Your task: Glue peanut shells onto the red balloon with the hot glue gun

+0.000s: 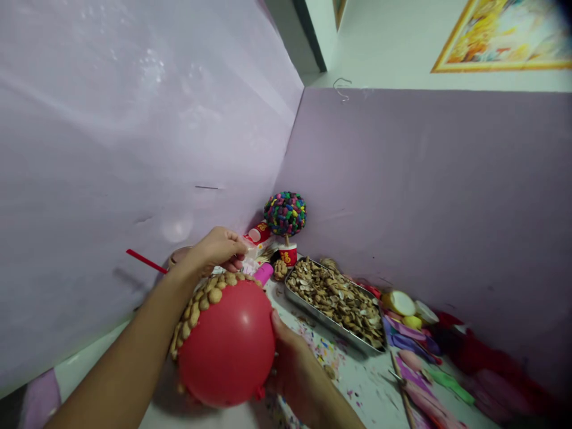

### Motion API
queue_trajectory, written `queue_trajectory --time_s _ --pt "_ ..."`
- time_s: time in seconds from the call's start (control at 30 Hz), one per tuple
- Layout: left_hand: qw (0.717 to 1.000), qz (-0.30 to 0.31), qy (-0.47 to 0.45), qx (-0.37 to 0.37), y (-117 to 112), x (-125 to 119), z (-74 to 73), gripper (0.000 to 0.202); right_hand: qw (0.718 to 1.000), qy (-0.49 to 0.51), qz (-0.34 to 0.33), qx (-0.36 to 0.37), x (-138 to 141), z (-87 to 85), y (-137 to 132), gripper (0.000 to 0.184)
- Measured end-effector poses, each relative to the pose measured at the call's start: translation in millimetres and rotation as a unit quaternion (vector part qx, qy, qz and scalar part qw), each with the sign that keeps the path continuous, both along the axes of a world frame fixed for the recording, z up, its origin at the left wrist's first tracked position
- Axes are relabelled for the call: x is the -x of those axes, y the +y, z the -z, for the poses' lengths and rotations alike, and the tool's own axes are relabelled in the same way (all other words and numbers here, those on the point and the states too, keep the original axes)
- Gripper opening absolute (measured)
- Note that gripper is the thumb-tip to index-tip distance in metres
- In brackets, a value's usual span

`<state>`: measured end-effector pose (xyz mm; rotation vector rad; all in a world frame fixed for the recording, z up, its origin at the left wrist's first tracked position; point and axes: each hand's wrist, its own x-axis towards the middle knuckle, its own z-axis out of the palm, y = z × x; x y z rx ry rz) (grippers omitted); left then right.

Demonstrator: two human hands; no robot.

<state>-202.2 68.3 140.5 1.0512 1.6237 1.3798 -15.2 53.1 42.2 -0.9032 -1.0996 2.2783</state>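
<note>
A red balloon [230, 348] sits low in the middle, with rows of tan nutshells [202, 301] glued over its top and left side. My right hand [292, 366] cups the balloon's right side and holds it. My left hand [220, 248] reaches over the balloon's top, fingers pinched together at the shell rows; what they pinch is too small to make out. A pink glue tube [263, 273] lies just behind the balloon.
A metal tray [308, 305] full of nutshells lies to the right. Behind it stands a multicoloured ball tree [285, 213] in a red cup [288, 254]. Balloons and craft scraps [409, 333] pile at the right. Purple paper walls [424, 196] close in the corner.
</note>
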Motion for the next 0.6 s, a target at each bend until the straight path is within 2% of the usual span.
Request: queue_trajectory --time_s 0.1,0.17,0.27,0.33,0.4,0.5,0.6 --pt "0.998 0.025 -0.024 -0.045 3 -24 2.0 0.009 0.985 0.001 0.134 -0.108 -19 -2.1 -8 0.067" --pt "0.993 0.029 -0.055 -0.099 8 -42 9.8 0.011 0.956 -0.009 0.220 -0.195 -35 -3.1 -14 0.076" --pt "0.982 0.037 -0.109 -0.152 16 -67 26.4 0.012 0.904 -0.066 0.301 -0.298 -58 -1.4 -23 0.079" --pt "0.977 0.050 -0.137 -0.157 19 -79 35.5 0.013 0.885 -0.093 0.325 -0.320 -69 2.2 -29 0.078" --pt "0.973 0.060 -0.158 -0.156 20 -87 40.5 0.014 0.883 -0.091 0.334 -0.316 -75 6.1 -34 0.078" --pt "0.969 0.066 -0.179 -0.160 19 -91 41.2 0.015 0.883 -0.067 0.345 -0.309 -80 8.8 -35 0.073" --pt "0.967 0.068 -0.183 -0.164 17 -92 38.8 0.015 0.875 -0.066 0.366 -0.308 -84 8.6 -31 0.060"
